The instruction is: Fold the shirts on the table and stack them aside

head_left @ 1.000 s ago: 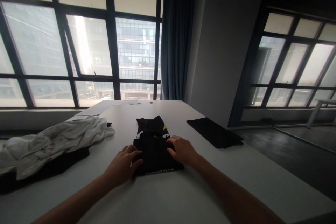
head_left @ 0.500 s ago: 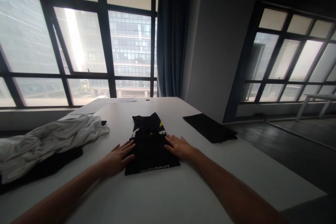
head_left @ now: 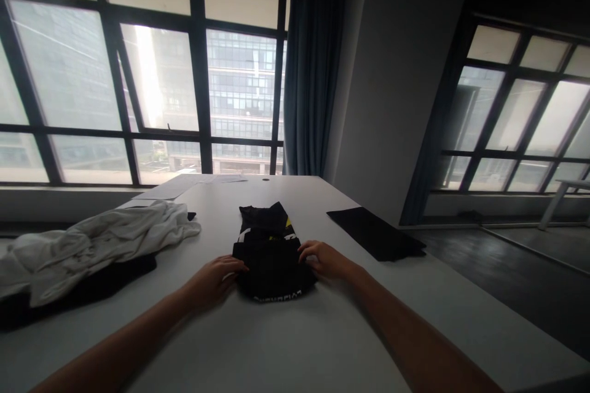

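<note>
A folded black garment [head_left: 271, 255] with white lettering and a yellow patch lies in the middle of the white table [head_left: 295, 344]. My left hand [head_left: 212, 279] grips its left edge and my right hand [head_left: 325, 258] grips its right edge. Both hands have their fingers curled under the near part, which is lifted and rounded off the table. The far part of the garment lies flat.
A crumpled white cloth [head_left: 92, 245] sits on a dark garment [head_left: 78, 288] at the left. A flat folded black garment [head_left: 375, 233] lies at the right near the table edge. Papers [head_left: 179, 187] lie at the far end by the windows.
My hands went from lying flat on the garment's sides to gripping its edges. The near end has risen off the table and bunched up.
</note>
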A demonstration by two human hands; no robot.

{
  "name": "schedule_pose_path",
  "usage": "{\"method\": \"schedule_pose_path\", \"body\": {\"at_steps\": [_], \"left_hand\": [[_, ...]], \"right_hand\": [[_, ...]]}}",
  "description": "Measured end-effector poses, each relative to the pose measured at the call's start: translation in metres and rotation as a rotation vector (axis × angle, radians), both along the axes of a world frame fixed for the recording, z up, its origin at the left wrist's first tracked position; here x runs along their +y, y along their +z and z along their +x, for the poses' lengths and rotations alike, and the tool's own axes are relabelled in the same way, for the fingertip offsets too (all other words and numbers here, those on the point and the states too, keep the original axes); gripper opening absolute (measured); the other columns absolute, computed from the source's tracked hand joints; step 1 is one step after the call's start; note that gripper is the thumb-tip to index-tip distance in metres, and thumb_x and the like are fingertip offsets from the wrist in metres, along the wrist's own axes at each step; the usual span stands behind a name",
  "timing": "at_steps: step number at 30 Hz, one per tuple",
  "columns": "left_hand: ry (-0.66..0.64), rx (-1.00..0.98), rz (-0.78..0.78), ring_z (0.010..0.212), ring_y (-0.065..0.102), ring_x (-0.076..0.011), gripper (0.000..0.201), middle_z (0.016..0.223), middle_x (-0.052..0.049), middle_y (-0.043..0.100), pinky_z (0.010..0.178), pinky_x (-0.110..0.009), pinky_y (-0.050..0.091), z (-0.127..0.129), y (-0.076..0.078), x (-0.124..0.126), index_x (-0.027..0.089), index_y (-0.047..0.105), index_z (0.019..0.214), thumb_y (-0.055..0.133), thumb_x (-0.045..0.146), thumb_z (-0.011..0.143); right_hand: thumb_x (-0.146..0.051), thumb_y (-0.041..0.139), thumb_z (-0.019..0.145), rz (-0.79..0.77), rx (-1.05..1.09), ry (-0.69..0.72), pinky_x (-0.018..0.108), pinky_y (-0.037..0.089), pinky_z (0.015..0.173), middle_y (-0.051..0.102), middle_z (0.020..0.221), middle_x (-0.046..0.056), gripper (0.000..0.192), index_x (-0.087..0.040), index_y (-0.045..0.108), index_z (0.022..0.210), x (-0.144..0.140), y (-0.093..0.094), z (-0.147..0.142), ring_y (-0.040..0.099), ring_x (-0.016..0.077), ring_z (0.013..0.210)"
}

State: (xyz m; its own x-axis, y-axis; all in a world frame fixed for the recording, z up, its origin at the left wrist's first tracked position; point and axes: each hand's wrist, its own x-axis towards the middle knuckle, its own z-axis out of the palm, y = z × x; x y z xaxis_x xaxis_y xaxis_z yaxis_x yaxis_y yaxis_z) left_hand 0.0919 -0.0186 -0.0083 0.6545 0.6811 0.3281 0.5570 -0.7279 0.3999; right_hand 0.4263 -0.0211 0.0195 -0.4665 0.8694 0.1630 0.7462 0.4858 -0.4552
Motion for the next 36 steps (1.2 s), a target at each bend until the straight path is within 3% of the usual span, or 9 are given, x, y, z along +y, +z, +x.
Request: {"method": "schedule_pose_path", "body": {"at_steps": [3, 9, 12, 17, 20, 23, 27, 33, 36], "left_hand": [[-0.032, -0.027, -0.004, 0.084, 0.067, -0.0176, 0.031, 0.096, -0.006, 0.074, 0.078, -0.027, 0.051, -0.002, 0.014, -0.007, 0.02, 0.069, 0.105, 0.041, 0.03, 0.094], [-0.151, -0.181, -0.173, 0.053, 0.052, -0.0112, 0.042, 0.058, 0.0, 0.061, 0.052, -0.021, 0.041, -0.007, 0.057, -0.035, 0.015, 0.066, 0.075, 0.047, 0.048, 0.091], [-0.116, -0.428, -0.346, 0.055, 0.054, -0.0136, 0.049, 0.062, -0.002, 0.064, 0.051, -0.023, 0.044, -0.002, 0.07, -0.038, 0.015, 0.067, 0.078, 0.055, 0.062, 0.083], [0.196, -0.729, -0.582, 0.081, 0.07, -0.0263, 0.066, 0.095, -0.011, 0.074, 0.069, -0.038, 0.057, 0.001, 0.041, -0.008, 0.013, 0.065, 0.11, 0.059, 0.069, 0.075], [0.346, -0.709, -0.672, 0.093, 0.07, -0.0288, 0.085, 0.115, -0.019, 0.07, 0.075, -0.04, 0.059, -0.004, 0.009, 0.015, 0.011, 0.046, 0.137, 0.072, 0.057, 0.071], [0.311, -0.7, -0.6, 0.101, 0.069, -0.0301, 0.104, 0.128, -0.021, 0.063, 0.081, -0.042, 0.059, -0.008, -0.002, 0.023, 0.015, 0.029, 0.15, 0.082, 0.042, 0.064], [0.137, -0.749, -0.419, 0.104, 0.068, -0.0296, 0.088, 0.133, -0.015, 0.061, 0.086, -0.047, 0.058, -0.007, 0.016, 0.019, 0.018, 0.032, 0.149, 0.07, 0.047, 0.075], [0.477, -0.439, -0.108, 0.117, 0.061, -0.035, 0.074, 0.139, -0.019, 0.055, 0.099, -0.054, 0.049, -0.01, 0.007, 0.032, 0.009, 0.04, 0.145, 0.056, 0.042, 0.08], [0.483, -0.22, 0.077, 0.135, 0.044, -0.0318, 0.058, 0.145, -0.015, 0.051, 0.113, -0.05, 0.034, -0.006, 0.003, 0.029, 0.011, 0.054, 0.135, 0.046, 0.042, 0.087]], "right_hand": [[-0.015, 0.053, 0.082, -0.03, 0.044, 0.034, 0.037, 0.047, 0.097, 0.069, 0.113, 0.009, 0.025, -0.017, 0.075, 0.093, -0.008, 0.011, -0.003, 0.063, 0.0226, 0.104], [-0.031, 0.066, 0.079, -0.41, 0.205, 0.269, 0.033, 0.052, 0.082, 0.072, 0.089, 0.006, 0.023, -0.013, 0.073, 0.092, -0.03, 0.046, 0.004, 0.066, 0.0192, 0.084], [-0.047, 0.068, 0.078, -0.33, 0.395, 0.212, 0.032, 0.054, 0.075, 0.07, 0.085, 0.006, 0.036, -0.013, 0.07, 0.089, -0.025, 0.047, -0.005, 0.065, 0.0188, 0.078], [-0.059, 0.041, 0.092, -0.216, 0.583, -0.207, 0.031, 0.056, 0.068, 0.07, 0.104, 0.01, 0.053, -0.017, 0.059, 0.117, 0.004, 0.014, -0.033, 0.067, 0.0197, 0.085], [-0.044, 0.052, 0.091, -0.271, 0.491, -0.269, 0.031, 0.056, 0.073, 0.069, 0.109, 0.012, 0.048, -0.016, 0.052, 0.13, 0.013, -0.006, -0.041, 0.067, 0.019, 0.088], [-0.025, 0.064, 0.079, -0.196, 0.411, -0.233, 0.033, 0.056, 0.08, 0.068, 0.114, 0.011, 0.049, -0.015, 0.058, 0.126, 0.013, -0.011, -0.045, 0.068, 0.0199, 0.09], [-0.028, 0.055, 0.083, 0.033, 0.43, -0.182, 0.037, 0.052, 0.093, 0.068, 0.118, 0.011, 0.037, -0.015, 0.067, 0.115, 0.014, -0.004, -0.052, 0.066, 0.0234, 0.101], [-0.036, 0.045, 0.092, 0.05, 0.197, -0.247, 0.036, 0.027, 0.117, 0.042, 0.149, 0.016, 0.056, -0.008, 0.048, 0.14, 0.021, -0.013, -0.061, 0.037, 0.0237, 0.14], [-0.045, 0.039, 0.096, 0.044, 0.047, -0.239, 0.041, 0.022, 0.118, 0.032, 0.155, 0.016, 0.062, -0.009, 0.041, 0.146, 0.012, -0.012, -0.067, 0.027, 0.025, 0.144]]}}
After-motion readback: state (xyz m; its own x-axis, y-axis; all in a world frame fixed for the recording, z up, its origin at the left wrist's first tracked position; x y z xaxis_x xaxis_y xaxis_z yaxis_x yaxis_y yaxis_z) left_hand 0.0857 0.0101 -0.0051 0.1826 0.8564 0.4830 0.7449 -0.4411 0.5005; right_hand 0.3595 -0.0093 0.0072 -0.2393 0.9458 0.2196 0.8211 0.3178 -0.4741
